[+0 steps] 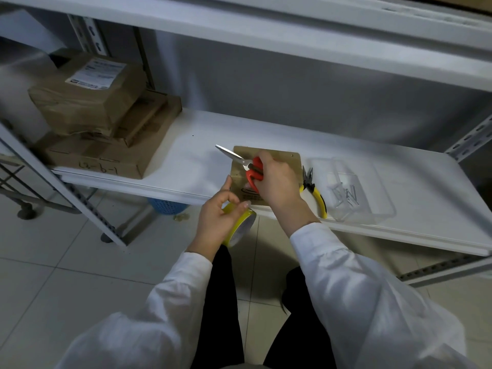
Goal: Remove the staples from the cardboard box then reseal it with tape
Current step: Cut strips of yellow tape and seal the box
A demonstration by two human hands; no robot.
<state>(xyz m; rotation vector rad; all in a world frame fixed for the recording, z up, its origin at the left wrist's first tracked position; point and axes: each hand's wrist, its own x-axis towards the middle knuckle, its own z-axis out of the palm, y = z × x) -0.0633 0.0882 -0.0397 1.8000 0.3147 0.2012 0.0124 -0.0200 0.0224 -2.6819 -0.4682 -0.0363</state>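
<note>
A small flat cardboard box (288, 162) lies on the white shelf (202, 145), near its front edge. My right hand (279, 182) grips red-handled scissors (241, 163) above the box, blades closed and pointing up-left. My left hand (217, 217) holds a yellow tape roll (241, 227) just below the shelf's front edge, forefinger raised toward the box's left side. Yellow-handled pliers (315, 191) lie on the shelf right of the box. A clear plastic tray (351, 190) further right holds several metal staples (346, 197).
Brown cardboard boxes (106, 123) are stacked at the shelf's left end. An upper shelf (266, 35) overhangs the work area. A blue basket (166, 206) sits on the tiled floor under the shelf. Slotted metal uprights stand at left and right.
</note>
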